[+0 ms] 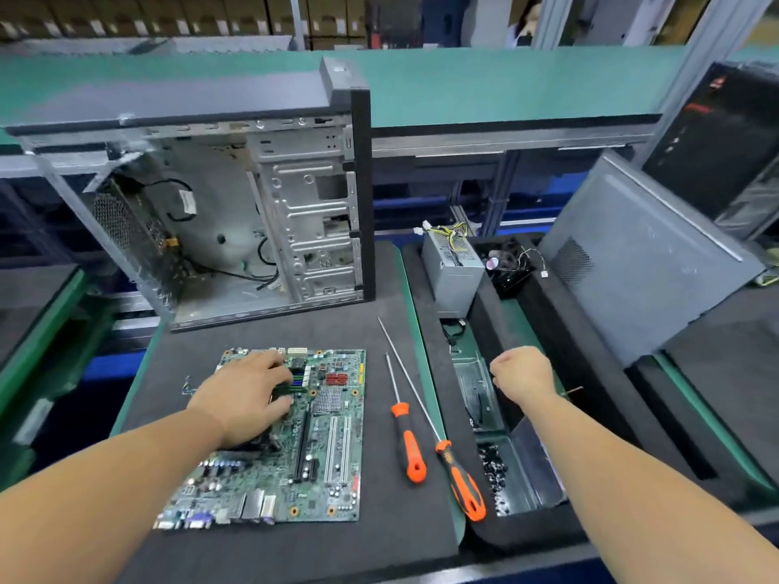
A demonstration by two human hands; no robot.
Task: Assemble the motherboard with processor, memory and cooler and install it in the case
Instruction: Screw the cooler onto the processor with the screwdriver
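Note:
A green motherboard [333, 453] lies flat on the dark mat in front of me. My left hand [248, 394] rests on its upper left part, fingers spread over the memory slots and pressing on a green memory stick [291, 389]. My right hand [522, 375] hovers over the parts tray to the right, curled into a fist with nothing visible in it. The open computer case [236, 221] stands behind the board, its side off and loose cables inside. The processor socket area is hidden under my left palm.
Two orange-handled screwdrivers [406, 442] [457, 478] lie right of the board. A black foam tray [590, 364] holds a grey power supply [453, 271], a black fan [508, 267] and a bin of screws [495, 469]. The case side panel [640, 255] leans at the right.

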